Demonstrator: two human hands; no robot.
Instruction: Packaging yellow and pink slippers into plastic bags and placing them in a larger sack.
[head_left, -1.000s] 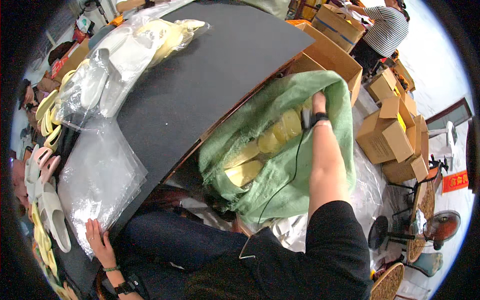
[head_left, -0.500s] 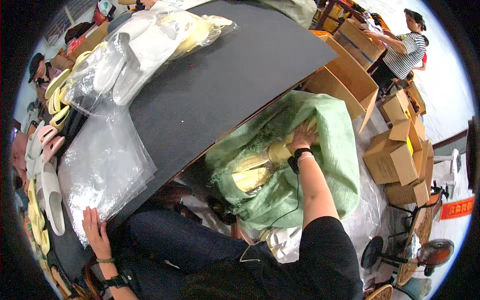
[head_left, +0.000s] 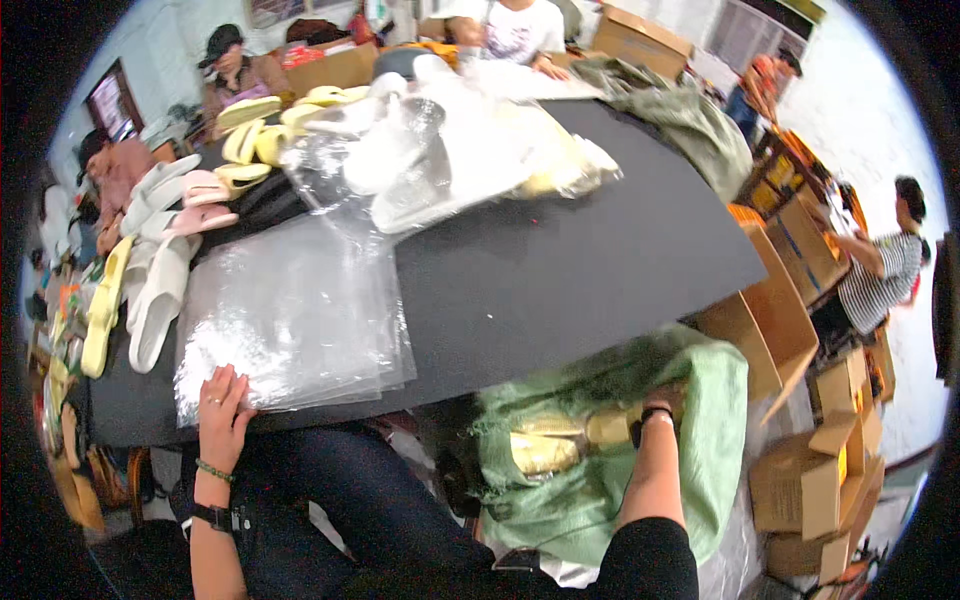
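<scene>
right grip (head_left: 667, 398) is in the green sack (head_left: 718, 470) by the desk's (head_left: 600, 280) near edge; can't tell its hold. yellow slippers (head_left: 545, 453) point at it from the left. left grip (head_left: 225, 420) lies loose on clear bags (head_left: 300, 300).

The stack of clear plastic bags (head_left: 310, 310) lies flat near the edge of the black bench (head_left: 580, 260), glossy, its corners slightly fanned. Beside the bench, the green woven sack (head_left: 715, 480) gapes open (one rim frayed), pale-yellow slippers (head_left: 545, 453) lying inside.
</scene>
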